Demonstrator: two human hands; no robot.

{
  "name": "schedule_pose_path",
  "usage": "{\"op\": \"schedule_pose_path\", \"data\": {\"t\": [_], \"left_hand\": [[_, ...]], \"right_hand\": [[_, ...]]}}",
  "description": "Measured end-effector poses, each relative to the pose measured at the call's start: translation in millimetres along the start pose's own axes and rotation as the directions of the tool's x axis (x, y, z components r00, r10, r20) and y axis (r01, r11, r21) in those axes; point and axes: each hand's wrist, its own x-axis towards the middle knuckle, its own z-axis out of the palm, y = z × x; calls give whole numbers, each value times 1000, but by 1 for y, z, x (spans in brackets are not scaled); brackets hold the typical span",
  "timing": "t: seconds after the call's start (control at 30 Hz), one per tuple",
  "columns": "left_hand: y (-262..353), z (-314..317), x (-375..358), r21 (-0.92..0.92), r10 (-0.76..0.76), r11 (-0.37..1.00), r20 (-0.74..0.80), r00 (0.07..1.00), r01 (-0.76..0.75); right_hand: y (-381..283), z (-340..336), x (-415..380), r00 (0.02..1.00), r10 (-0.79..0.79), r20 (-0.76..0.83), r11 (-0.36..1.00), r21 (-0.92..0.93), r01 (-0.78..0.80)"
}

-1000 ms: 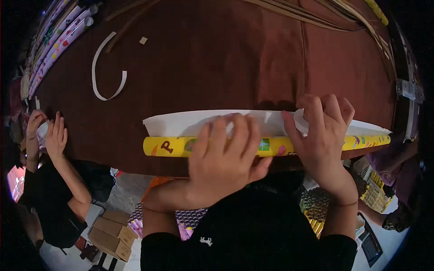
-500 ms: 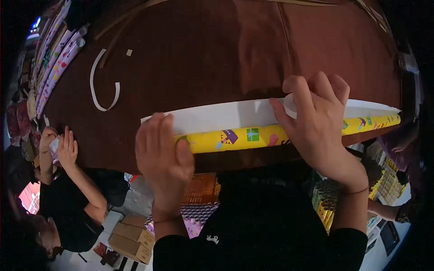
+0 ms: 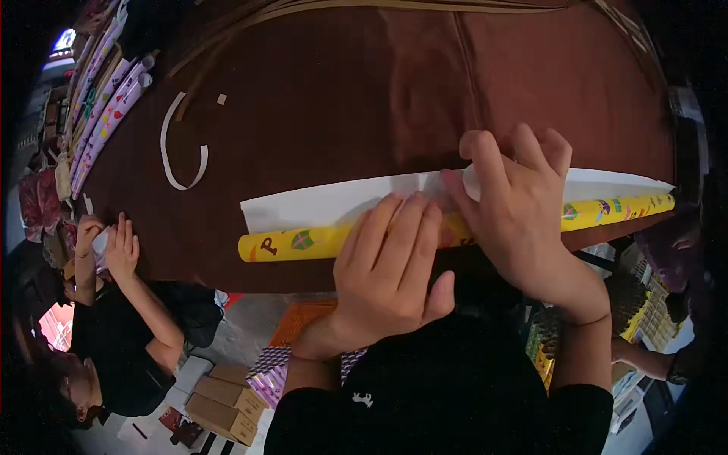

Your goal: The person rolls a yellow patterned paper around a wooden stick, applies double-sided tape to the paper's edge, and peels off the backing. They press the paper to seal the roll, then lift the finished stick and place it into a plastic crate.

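Observation:
A long yellow roll of patterned wrapping paper [image 3: 303,243] lies along the near edge of the table, its white inner flap [image 3: 311,207] spread flat behind it. My left hand [image 3: 390,265] rests across the middle of the roll, fingers stretched out and fingertips at the flap, thumb held apart. Just to the right, my right hand [image 3: 519,208] arches over the roll with bent fingers. Between its thumb and fingers sits a small white roll [image 3: 471,183], mostly covered by the hand, over the flap.
The brown-covered table [image 3: 318,129] carries a curled white strip [image 3: 164,148] and a small pale square [image 3: 221,98]. Patterned paper rolls [image 3: 114,114] stack at the far left. Another person [image 3: 121,334] works at the left edge. Cardboard boxes [image 3: 220,402] stand on the floor.
My left hand has slid right along the yellow roll from its left end to the middle, uncovering that end. My right hand keeps its grip, shifted slightly left in view.

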Motion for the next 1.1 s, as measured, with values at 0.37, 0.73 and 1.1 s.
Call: {"op": "schedule_pose_path", "data": {"t": [0.37,0.73,1.1], "left_hand": [[6,28,7,131,-84,987,-60,995,92],[9,25,10,201,-111,974,35,993,102],[10,20,9,175,-128,979,130,983,104]], "right_hand": [[9,-4,-3,999,-5,-45,995,100,10],[82,-69,-51,954,256,155,960,74,-270],[110,-47,-75,970,241,-25,970,-27,-242]]}}
